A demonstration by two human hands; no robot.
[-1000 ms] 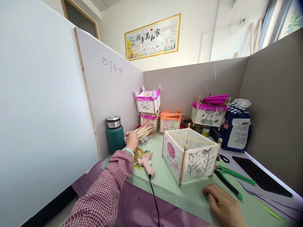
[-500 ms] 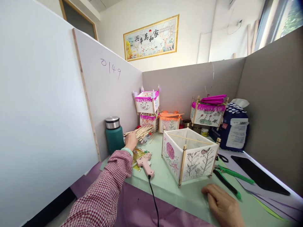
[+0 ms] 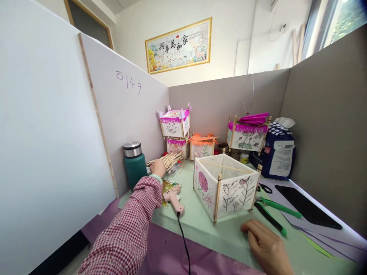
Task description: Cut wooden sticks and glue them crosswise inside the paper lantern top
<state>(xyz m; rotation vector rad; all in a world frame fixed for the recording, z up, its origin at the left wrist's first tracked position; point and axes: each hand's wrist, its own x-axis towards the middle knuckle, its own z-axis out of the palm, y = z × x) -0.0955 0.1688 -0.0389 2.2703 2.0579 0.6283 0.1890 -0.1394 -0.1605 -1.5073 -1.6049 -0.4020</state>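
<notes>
My left hand (image 3: 158,167) reaches forward past the green bottle, its fingers curled on the near end of a loose pile of thin wooden sticks (image 3: 173,159). The fingertips are hidden among the sticks. Below that wrist lies a pink glue gun (image 3: 174,200), its black cord running toward me. My right hand (image 3: 265,244) rests on the table with fingers folded in and nothing visible in them. Just beyond it stands a square white lantern (image 3: 236,194) with wooden corner posts, drawn flowers on its panels and one stick lying across its open top.
Green-handled pliers (image 3: 276,210), scissors (image 3: 265,188) and a black tablet-like slab (image 3: 306,206) lie at right. Finished-looking lanterns (image 3: 175,125) are stacked at the back, with another lantern (image 3: 248,137) at back right. A steel-capped bottle (image 3: 134,166) stands left. Grey partitions (image 3: 220,105) enclose the table.
The view has shifted slightly, moving everything a little to the left in the picture. My left hand stays at the sticks, and my right hand still rests by the lantern.
</notes>
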